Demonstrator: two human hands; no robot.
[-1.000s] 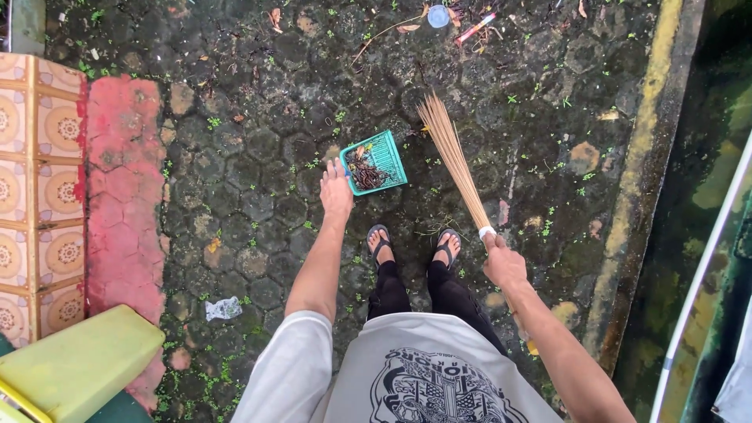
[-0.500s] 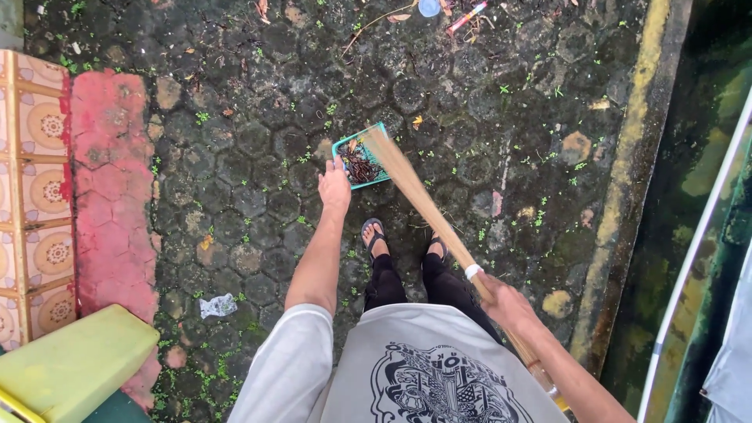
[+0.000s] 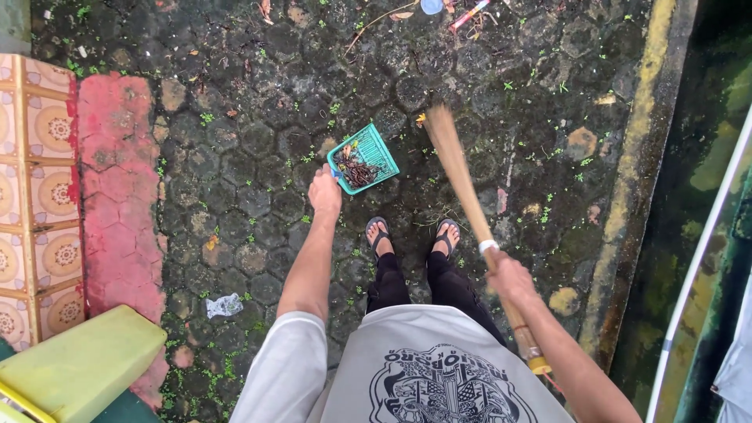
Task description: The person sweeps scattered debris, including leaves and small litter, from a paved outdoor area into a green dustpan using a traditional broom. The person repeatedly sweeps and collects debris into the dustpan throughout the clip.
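Left hand [image 3: 324, 192] grips teal dustpan [image 3: 363, 157], tilted low on mossy pavers [image 3: 258, 141] so debris stays in. Right hand [image 3: 507, 274] clenches broom [image 3: 462, 176], bristles raised just beside pan.

An outdoor yard beside a house: mossy hexagonal pavers [image 3: 258, 141], patterned tiles [image 3: 35, 204], and a yellow-edged drain [image 3: 634, 196].

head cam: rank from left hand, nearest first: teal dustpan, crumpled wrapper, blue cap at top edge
1. teal dustpan, held by the left hand, just ahead.
2. crumpled wrapper, on the pavers behind and left.
3. blue cap, far ahead at the top edge.
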